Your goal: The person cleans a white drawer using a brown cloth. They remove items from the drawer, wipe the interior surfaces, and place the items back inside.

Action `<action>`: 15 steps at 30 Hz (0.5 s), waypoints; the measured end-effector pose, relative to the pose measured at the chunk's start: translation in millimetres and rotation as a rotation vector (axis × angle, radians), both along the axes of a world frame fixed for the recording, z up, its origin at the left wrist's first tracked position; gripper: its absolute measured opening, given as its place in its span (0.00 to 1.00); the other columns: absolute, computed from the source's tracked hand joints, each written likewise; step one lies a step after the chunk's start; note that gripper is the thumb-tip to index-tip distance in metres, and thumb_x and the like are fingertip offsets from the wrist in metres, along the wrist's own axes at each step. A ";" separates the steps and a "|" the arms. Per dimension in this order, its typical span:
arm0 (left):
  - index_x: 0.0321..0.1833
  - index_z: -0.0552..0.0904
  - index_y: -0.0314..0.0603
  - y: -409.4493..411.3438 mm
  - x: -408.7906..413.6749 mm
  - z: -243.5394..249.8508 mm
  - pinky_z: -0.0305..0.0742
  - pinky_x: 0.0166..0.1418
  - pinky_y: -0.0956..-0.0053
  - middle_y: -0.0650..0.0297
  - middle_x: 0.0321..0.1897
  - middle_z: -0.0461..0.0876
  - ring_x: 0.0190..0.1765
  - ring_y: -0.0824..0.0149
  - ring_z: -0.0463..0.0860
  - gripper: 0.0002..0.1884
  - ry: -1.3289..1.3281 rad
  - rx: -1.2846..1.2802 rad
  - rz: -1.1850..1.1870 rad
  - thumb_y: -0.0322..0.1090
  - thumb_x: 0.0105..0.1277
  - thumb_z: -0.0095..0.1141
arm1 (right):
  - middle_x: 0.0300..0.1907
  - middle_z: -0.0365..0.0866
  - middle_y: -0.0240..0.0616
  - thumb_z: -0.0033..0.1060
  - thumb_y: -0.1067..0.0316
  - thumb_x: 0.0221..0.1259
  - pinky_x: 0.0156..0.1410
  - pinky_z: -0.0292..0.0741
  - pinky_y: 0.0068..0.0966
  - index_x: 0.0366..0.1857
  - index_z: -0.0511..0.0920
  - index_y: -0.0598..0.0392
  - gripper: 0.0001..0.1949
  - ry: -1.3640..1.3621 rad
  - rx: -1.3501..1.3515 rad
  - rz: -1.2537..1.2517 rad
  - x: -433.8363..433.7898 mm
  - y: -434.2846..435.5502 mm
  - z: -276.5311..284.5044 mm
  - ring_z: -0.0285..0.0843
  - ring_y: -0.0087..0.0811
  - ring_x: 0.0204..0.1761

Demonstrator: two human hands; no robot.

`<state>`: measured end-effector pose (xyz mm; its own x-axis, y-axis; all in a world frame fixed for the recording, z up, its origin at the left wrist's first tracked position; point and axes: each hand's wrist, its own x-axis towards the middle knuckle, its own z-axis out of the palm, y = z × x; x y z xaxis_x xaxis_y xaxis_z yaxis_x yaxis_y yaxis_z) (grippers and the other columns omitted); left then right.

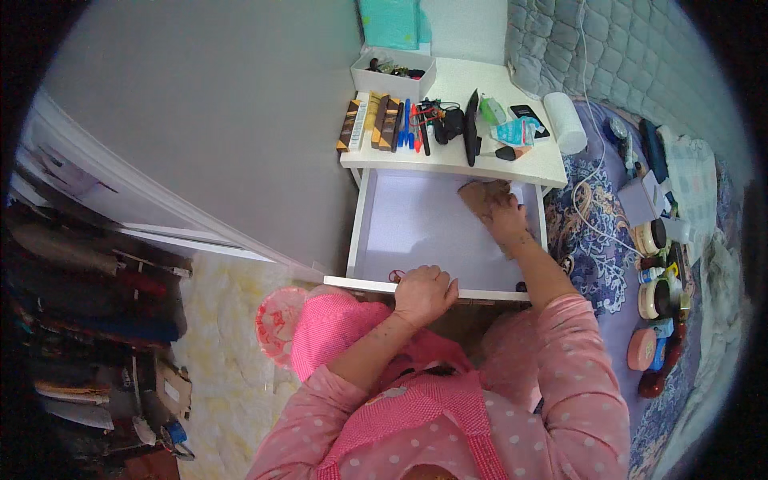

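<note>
An open white drawer [420, 222] extends from a white table [450, 165] in front of me. Inside it, at the back right, my right hand [507, 219] presses on a brown cloth [477, 197], its fingers bent over it. My left hand [426, 293] grips the drawer's front edge near the middle. Just left of that hand, a small red ring-like item [396, 276] lies in the drawer's front. A small dark round item [521, 287] sits in the front right corner.
Pens [411, 126], slim boxes [384, 123], a phone [529, 120] and a white bin of small items [393, 81] stand on the table. Jars [654, 300] and bottles lie on the patterned bed at right. A pink stool [279, 327] is at lower left, beside the grey panel [240, 120].
</note>
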<state>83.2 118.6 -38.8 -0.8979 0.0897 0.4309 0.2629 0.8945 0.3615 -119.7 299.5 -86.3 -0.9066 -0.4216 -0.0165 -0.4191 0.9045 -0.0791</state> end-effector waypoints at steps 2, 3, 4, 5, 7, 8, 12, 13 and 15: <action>0.22 0.80 0.44 4.1 -4.8 0.3 0.74 0.31 0.59 0.61 0.21 0.76 0.28 0.57 0.80 0.11 0.040 0.014 -0.038 0.40 0.58 0.61 | 0.61 0.71 0.47 0.65 0.55 0.55 0.62 0.69 0.52 0.55 0.77 0.42 0.22 0.095 0.074 -0.006 -26.7 14.9 -42.7 0.65 0.52 0.64; 0.21 0.79 0.44 3.9 -4.0 -0.4 0.75 0.32 0.60 0.61 0.22 0.76 0.29 0.57 0.80 0.12 0.015 0.013 -0.032 0.41 0.58 0.60 | 0.61 0.71 0.47 0.64 0.55 0.55 0.62 0.69 0.52 0.56 0.77 0.43 0.22 0.134 0.043 0.033 -30.4 5.2 -53.8 0.64 0.52 0.64; 0.21 0.79 0.44 3.6 -3.3 -0.7 0.75 0.33 0.61 0.61 0.22 0.76 0.30 0.57 0.80 0.12 -0.008 0.010 -0.029 0.41 0.58 0.60 | 0.61 0.71 0.46 0.64 0.54 0.56 0.61 0.69 0.53 0.56 0.76 0.44 0.22 0.174 0.010 0.070 -30.7 -12.9 -59.6 0.63 0.52 0.65; 0.21 0.78 0.43 3.6 -3.1 -1.4 0.75 0.34 0.61 0.61 0.23 0.76 0.30 0.58 0.80 0.13 -0.030 0.008 -0.024 0.41 0.58 0.60 | 0.61 0.71 0.46 0.63 0.54 0.57 0.61 0.69 0.53 0.57 0.76 0.44 0.23 0.215 -0.023 0.108 -31.9 -31.5 -64.6 0.63 0.52 0.66; 0.21 0.79 0.43 1.6 -0.2 -6.1 0.75 0.34 0.61 0.60 0.23 0.77 0.30 0.57 0.80 0.13 -0.045 0.022 0.001 0.42 0.58 0.61 | 0.62 0.71 0.46 0.60 0.53 0.59 0.60 0.69 0.54 0.60 0.74 0.43 0.24 -0.027 0.069 0.174 -27.0 -92.5 -56.7 0.61 0.53 0.67; 0.21 0.79 0.43 1.1 1.0 -7.5 0.75 0.34 0.61 0.60 0.24 0.77 0.30 0.57 0.80 0.13 -0.048 0.032 0.011 0.42 0.58 0.61 | 0.63 0.70 0.45 0.59 0.53 0.59 0.61 0.68 0.54 0.62 0.72 0.43 0.25 0.028 -0.005 0.195 -18.2 -118.5 -57.1 0.60 0.52 0.68; 0.22 0.80 0.43 4.6 -7.2 5.0 0.76 0.34 0.61 0.60 0.24 0.77 0.30 0.58 0.80 0.12 -0.025 0.033 -0.077 0.42 0.57 0.61 | 0.68 0.66 0.41 0.55 0.58 0.60 0.65 0.64 0.53 0.67 0.69 0.38 0.27 0.042 -0.201 0.238 -22.0 -185.1 -68.2 0.58 0.50 0.70; 0.22 0.80 0.43 1.7 -2.9 3.5 0.75 0.35 0.61 0.61 0.24 0.77 0.30 0.58 0.80 0.11 -0.036 0.049 -0.050 0.41 0.56 0.62 | 0.70 0.62 0.41 0.53 0.62 0.60 0.65 0.63 0.52 0.67 0.68 0.38 0.28 -0.004 -0.150 0.308 -4.8 -200.8 -54.5 0.59 0.49 0.70; 0.22 0.80 0.44 -1.7 3.3 -0.3 0.75 0.35 0.62 0.61 0.24 0.77 0.30 0.59 0.80 0.10 -0.006 0.064 -0.007 0.40 0.55 0.63 | 0.71 0.62 0.40 0.53 0.65 0.58 0.66 0.62 0.51 0.68 0.67 0.35 0.29 -0.083 -0.080 0.481 11.9 -205.4 -22.6 0.58 0.48 0.70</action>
<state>86.5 116.9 -39.1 -0.8997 0.0688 0.4310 0.2673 0.8675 0.4196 -107.8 94.2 -108.9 -0.6063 -0.7946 -0.0308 -0.7767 0.6001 -0.1916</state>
